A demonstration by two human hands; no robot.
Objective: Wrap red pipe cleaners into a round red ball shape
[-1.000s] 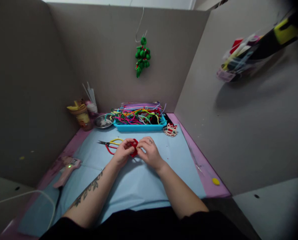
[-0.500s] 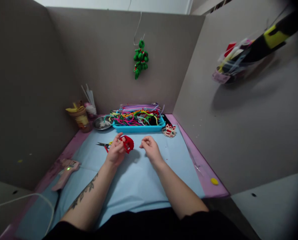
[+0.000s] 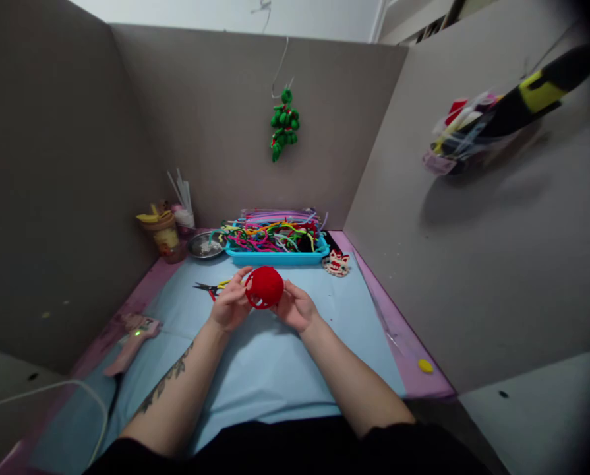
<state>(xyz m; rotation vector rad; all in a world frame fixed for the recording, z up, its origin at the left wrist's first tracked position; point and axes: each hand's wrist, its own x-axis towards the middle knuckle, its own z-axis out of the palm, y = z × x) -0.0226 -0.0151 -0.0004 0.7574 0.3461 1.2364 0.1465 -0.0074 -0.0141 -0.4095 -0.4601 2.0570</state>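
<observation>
A round red pipe-cleaner piece point(image 3: 264, 287) is held up above the light blue mat point(image 3: 255, 356) between both hands. My left hand point(image 3: 230, 303) grips its left side with curled fingers. My right hand point(image 3: 295, 306) cups its right side from below. Just behind my left hand lie small scissors point(image 3: 209, 288) with yellow and red handles.
A blue tray point(image 3: 276, 253) full of coloured pipe cleaners stands at the back, with a metal dish point(image 3: 205, 244) and a cup point(image 3: 163, 232) to its left. A small red-and-white figure point(image 3: 337, 262) lies right of the tray. A pink glue gun point(image 3: 130, 335) rests at the left. Grey partition walls enclose the desk.
My right hand had let go of the red piece half a second ago; now it is back on it. The piece is raised and turned so its round face shows.
</observation>
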